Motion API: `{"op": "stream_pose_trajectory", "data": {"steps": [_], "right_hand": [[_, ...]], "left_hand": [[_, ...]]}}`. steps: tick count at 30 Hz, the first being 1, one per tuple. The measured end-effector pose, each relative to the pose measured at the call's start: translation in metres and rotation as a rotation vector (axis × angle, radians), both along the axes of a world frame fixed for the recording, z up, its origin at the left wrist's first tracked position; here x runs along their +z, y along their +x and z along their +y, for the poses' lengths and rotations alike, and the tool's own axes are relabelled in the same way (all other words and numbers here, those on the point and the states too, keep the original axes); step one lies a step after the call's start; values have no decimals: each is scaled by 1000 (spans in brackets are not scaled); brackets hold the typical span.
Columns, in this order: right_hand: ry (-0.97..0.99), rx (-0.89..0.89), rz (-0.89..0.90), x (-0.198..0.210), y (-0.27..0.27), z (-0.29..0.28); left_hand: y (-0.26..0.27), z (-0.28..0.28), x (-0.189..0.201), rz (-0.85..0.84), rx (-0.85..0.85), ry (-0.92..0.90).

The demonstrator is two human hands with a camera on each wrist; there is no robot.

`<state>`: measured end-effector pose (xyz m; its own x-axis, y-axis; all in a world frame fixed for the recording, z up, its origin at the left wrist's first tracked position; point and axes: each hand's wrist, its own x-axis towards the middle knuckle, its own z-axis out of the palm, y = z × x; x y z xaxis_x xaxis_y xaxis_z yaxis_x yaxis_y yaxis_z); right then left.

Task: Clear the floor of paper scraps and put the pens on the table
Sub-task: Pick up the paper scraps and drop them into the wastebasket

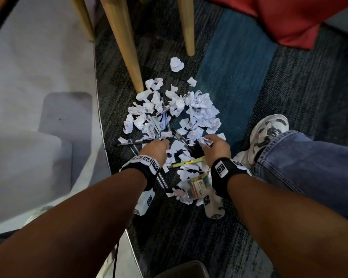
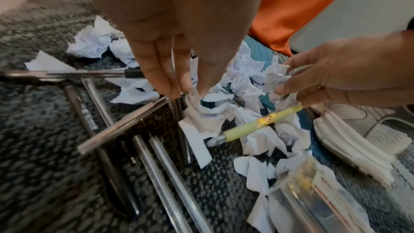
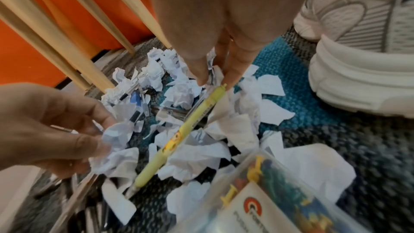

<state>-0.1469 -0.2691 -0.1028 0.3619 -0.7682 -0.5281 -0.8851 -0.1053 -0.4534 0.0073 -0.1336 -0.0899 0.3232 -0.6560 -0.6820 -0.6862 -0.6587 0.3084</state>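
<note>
A heap of crumpled white paper scraps (image 1: 189, 111) lies on the dark carpet. Several pens are mixed into it: a yellow pen (image 1: 189, 162) (image 2: 257, 125) (image 3: 186, 134) between my wrists, and clear and black pens (image 2: 156, 166) under my left wrist. My left hand (image 1: 163, 140) (image 2: 190, 91) reaches down into the near side of the heap, thumb and fingers pinching a scrap (image 2: 197, 105). My right hand (image 1: 206, 140) (image 3: 212, 79) pinches another scrap (image 2: 275, 77) just above the yellow pen's far end.
A clear box of push pins (image 1: 199, 185) (image 3: 268, 201) lies among the scraps near my right wrist. Wooden chair legs (image 1: 125, 43) stand behind the heap. A white shoe (image 1: 267, 133) is at the right, a pale grey surface (image 1: 38, 97) at the left, and a dark bin rim (image 1: 181, 269) at the bottom.
</note>
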Motion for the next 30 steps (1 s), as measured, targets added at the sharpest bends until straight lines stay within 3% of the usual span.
{"op": "stream_pose_trajectory", "data": {"steps": [10, 18, 25, 30], "right_hand": [[4, -21, -119, 55, 22, 2], [71, 63, -307, 133, 72, 24], [222, 278, -519, 209, 152, 90], [345, 435, -692, 242, 201, 157]], "left_hand": [[16, 6, 50, -63, 166, -134], [46, 31, 145, -157, 284, -258], [77, 112, 239, -402, 357, -394], [95, 199, 272, -527, 535, -381]]}}
